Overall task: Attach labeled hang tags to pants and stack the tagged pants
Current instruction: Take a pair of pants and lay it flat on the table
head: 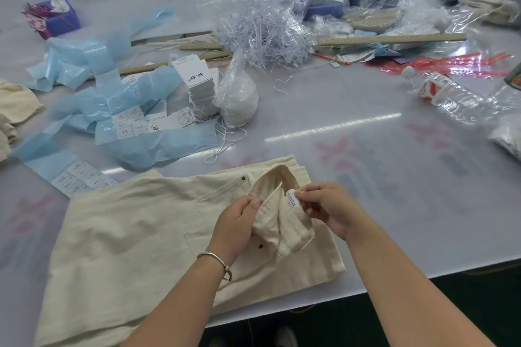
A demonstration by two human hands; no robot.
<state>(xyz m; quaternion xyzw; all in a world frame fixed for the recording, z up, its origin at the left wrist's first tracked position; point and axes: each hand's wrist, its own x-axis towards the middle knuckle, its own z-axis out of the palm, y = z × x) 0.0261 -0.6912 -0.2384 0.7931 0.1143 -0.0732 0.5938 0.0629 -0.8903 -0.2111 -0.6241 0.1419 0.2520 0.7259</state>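
Cream pants [135, 234] lie flat on the table's near edge, waist to the right, with the waistband folded open. My left hand [236, 222] pinches the inner waistband fabric. My right hand [324, 205] holds the small white sewn-in label [291, 200] between thumb and fingers, just right of my left hand. A stack of white hang tags [197, 82] stands further back at centre left, with loose white strings [222, 135] beside it.
Blue backing sheets with white stickers [127, 121] spread at the left. A bag of white material [239, 96], a heap of clear plastic fasteners [267, 28], wooden rulers [392, 39] and a lying water bottle [442, 90] sit behind. More cream fabric [14, 104] lies far left.
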